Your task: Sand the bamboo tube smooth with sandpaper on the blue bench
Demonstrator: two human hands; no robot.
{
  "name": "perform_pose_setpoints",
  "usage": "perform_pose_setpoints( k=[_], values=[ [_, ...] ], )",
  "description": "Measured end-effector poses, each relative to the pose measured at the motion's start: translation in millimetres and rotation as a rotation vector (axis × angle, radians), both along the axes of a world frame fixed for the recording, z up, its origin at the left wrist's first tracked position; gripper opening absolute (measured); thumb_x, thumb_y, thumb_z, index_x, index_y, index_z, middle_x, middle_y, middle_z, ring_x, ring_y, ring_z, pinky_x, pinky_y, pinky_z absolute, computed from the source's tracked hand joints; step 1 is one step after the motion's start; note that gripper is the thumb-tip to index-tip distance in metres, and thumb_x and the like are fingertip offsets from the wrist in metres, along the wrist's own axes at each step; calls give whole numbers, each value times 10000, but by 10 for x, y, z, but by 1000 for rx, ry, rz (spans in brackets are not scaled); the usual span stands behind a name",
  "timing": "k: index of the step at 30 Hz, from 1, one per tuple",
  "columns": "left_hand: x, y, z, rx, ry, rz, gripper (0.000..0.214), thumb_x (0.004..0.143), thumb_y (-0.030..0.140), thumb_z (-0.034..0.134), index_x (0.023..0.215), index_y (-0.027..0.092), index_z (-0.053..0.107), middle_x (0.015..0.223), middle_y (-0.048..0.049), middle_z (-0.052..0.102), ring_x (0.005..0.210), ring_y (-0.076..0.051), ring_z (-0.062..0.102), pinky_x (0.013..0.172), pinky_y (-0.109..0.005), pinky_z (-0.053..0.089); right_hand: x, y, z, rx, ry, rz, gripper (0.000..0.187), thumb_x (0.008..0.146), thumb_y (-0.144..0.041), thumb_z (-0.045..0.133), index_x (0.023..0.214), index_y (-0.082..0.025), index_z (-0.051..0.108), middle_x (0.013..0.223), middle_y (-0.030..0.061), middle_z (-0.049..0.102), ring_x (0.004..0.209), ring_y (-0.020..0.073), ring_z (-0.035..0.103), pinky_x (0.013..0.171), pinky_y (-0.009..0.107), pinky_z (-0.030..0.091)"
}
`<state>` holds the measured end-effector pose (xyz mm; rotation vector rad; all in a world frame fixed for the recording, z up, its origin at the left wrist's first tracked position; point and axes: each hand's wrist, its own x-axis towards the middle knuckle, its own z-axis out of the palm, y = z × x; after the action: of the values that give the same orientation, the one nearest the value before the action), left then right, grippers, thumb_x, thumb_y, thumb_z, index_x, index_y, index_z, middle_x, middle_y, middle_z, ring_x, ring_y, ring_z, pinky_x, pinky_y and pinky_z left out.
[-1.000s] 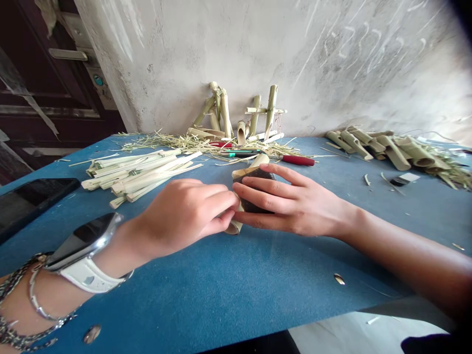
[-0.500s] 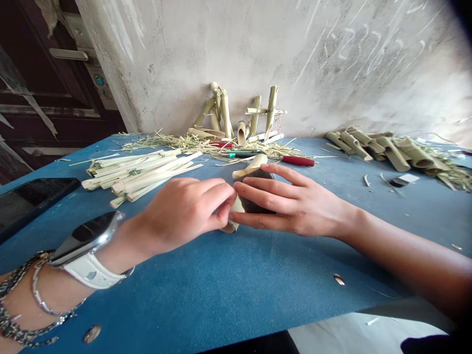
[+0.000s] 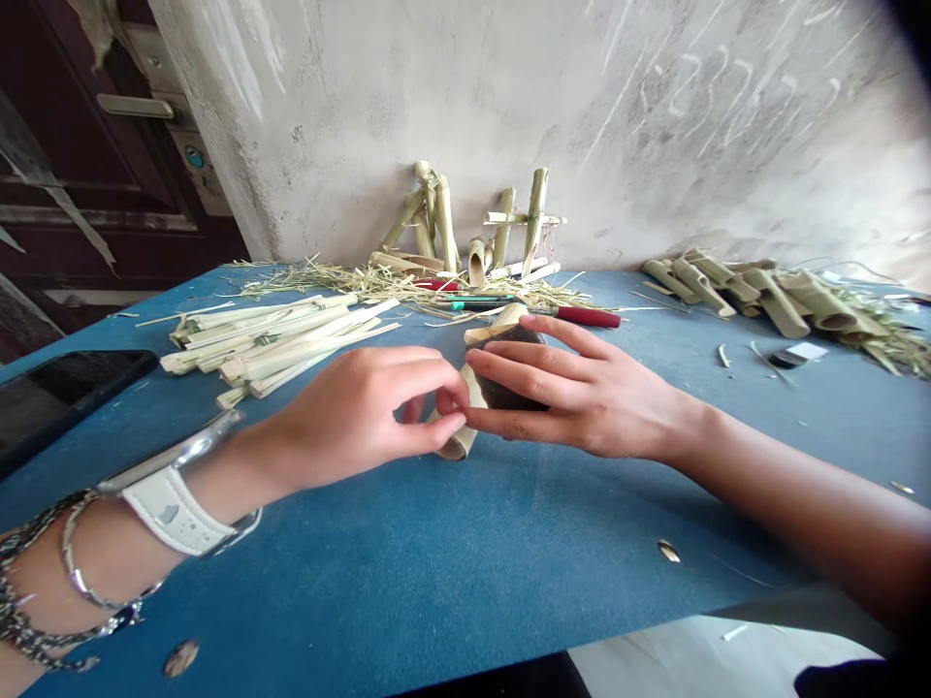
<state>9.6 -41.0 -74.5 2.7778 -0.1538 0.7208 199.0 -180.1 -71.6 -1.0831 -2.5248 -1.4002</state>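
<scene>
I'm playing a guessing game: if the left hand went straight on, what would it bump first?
Probably the right hand, at its fingertips; they look just ahead, maybe touching, but depth is unclear.

White-strapped watch (image 3: 173, 506), silver bangle (image 3: 68, 551), braided bracelet (image 3: 29, 638)

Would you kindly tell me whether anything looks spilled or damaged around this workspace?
Yes: torn plastic film hangs raggedly from the door, looking damaged, and loose shavings lie strewn untidily along the back of the blue table.
</scene>
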Motion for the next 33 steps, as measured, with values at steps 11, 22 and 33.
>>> perform_pose_setpoints(
  k=[11, 22, 33],
  values=[
    [2, -13, -14, 199, -11, -26, 138, 835, 153, 509, 711, 177, 562, 666, 34, 587, 558, -78, 498, 531, -210, 333, -39, -1, -12, -10, -17, 18, 288, 915, -139, 463, 1162, -247, 567, 1228, 40, 567, 1134, 167, 514, 1012, 407, 414],
    [13, -54, -32, 342, -135, 19, 155, 811, 112, 443, 679, 185, 482, 610, 33, 513, 514, -90, 449, 506, -224, 311, -48, -10, -5, -21, -3, 17, 306, 923, -145, 453, 1198, -242, 545, 1250, 50, 554, 1162, 172, 493, 1021, 417, 401],
    [4, -59, 37, 7, -121, 99, 102, 756, 107, 470, 688, 182, 481, 627, 56, 504, 565, -71, 459, 542, -185, 362, -28, -6, -8, -43, 56, 59, 397, 893, -117, 514, 1260, -266, 514, 1227, 66, 563, 1169, 184, 491, 1022, 423, 386]
  ],
)
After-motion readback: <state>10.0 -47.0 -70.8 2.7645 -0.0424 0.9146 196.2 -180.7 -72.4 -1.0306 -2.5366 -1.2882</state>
